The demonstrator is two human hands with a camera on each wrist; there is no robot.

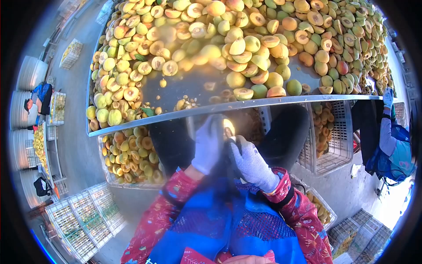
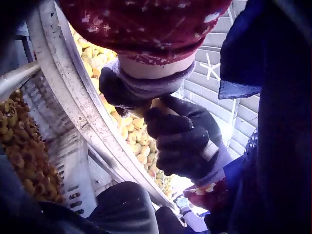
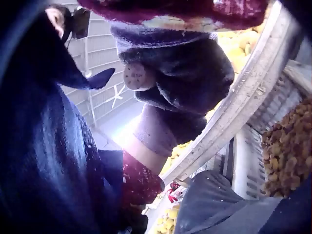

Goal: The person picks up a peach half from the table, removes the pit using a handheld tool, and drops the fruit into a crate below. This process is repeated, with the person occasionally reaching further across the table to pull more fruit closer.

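Note:
Both hands wear pale knit gloves and meet in front of the lap, just below the metal table's near edge. My left hand (image 1: 207,145) holds a cut peach (image 1: 228,127), its bright flesh showing near the fingertips. My right hand (image 1: 256,165) comes up close against that peach. In the left wrist view, the right hand's fingers wrap a light handle (image 2: 210,150) whose end sticks out below the palm. The handle's round butt (image 3: 136,77) also shows in the right wrist view. The working end of this handled tool is hidden between the hands.
Peaches, many halved, are heaped over the metal table (image 1: 176,88), with loose pits (image 1: 187,104) near its raised rim (image 1: 237,105). Crates of peach halves (image 1: 129,154) stand under the edge, beside the knees. Another person (image 1: 393,145) works at the right end; stacked crates (image 1: 85,220) stand behind left.

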